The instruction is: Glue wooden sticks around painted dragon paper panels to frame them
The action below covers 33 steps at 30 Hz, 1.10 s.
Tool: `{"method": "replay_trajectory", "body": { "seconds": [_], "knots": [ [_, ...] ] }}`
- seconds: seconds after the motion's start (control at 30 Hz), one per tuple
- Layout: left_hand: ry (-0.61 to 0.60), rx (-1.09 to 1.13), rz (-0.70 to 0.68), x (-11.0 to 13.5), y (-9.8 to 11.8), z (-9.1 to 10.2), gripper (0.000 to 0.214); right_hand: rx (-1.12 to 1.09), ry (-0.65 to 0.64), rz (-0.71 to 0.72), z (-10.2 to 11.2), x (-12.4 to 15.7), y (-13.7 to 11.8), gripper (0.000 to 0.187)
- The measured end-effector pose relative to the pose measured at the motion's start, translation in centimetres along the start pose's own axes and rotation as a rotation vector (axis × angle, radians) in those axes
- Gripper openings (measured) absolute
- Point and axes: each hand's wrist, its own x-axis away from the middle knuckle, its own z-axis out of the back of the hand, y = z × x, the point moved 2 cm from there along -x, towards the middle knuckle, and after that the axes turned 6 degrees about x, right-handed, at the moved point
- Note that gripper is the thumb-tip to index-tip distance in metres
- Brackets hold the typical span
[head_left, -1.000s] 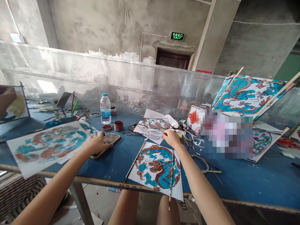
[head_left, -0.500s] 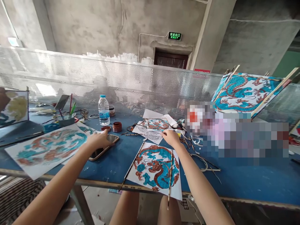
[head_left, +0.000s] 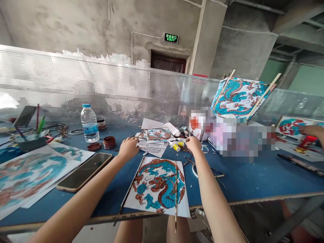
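Note:
A painted dragon sheet (head_left: 158,185) in teal and brown lies at the table's front edge, with two thin bamboo sticks (head_left: 175,189) laid along it. My left hand (head_left: 128,147) rests with curled fingers at the sheet's top left corner, beside a pile of smaller dragon papers (head_left: 155,139). My right hand (head_left: 192,144) is closed among small paint tubes (head_left: 175,146) and wire rings just beyond the sheet's top right corner. What its fingers grip is hidden. A phone (head_left: 84,170) lies to the left, apart from my left hand.
A water bottle (head_left: 89,123), small paint jars (head_left: 109,142) and a brush holder (head_left: 28,139) stand at the left back. A large dragon painting (head_left: 27,175) lies at far left. A finished kite (head_left: 239,97) leans at back right. Another person's hand (head_left: 312,131) works at far right.
My left hand has left the phone and moved right to the dragon sheet's top corner. My right hand has shifted slightly right into the tubes. The view has turned to the right.

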Motion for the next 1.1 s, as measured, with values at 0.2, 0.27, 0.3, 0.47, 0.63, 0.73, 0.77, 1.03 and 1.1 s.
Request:
{"method": "replay_trajectory", "body": {
  "seconds": [0.2,0.27,0.3,0.47,0.63,0.73,0.77,1.03,1.1],
  "knots": [
    [-0.102,-0.006,0.061,-0.4,-2.3,-1.1,0.037,0.046,-0.161,-0.05,-0.2,-1.0,2.2,0.02],
    [-0.105,0.003,0.055,-0.3,-2.1,-1.2,0.039,0.051,-0.206,-0.025,-0.6,-1.2,2.3,0.022],
    [-0.102,0.007,0.048,-0.2,-1.9,-1.2,0.039,0.05,-0.224,-0.004,-0.8,-1.2,2.1,0.022],
    [-0.063,0.017,0.013,0.0,-1.3,-1.4,0.04,0.024,-0.235,0.135,-2.1,-0.8,0.7,0.023],
    [-0.094,0.035,0.019,0.3,-1.2,-1.1,0.039,0.037,-0.189,0.147,-2.8,-0.6,0.2,0.014],
    [-0.096,0.031,0.02,0.4,-1.1,-0.9,0.04,0.028,-0.11,0.131,-2.5,-0.6,0.3,0.017],
    [-0.092,0.027,0.021,0.5,-1.1,-0.9,0.04,0.022,-0.074,0.122,-2.2,-0.6,0.3,0.018],
    [-0.075,0.055,0.02,0.5,-1.2,-1.1,0.038,-0.279,0.179,0.035,-0.6,-0.9,0.3,0.022],
    [-0.072,0.061,0.02,0.5,-1.2,-1.2,0.04,-0.459,0.14,0.093,-0.7,-1.2,-0.1,0.028]
  ]
}}
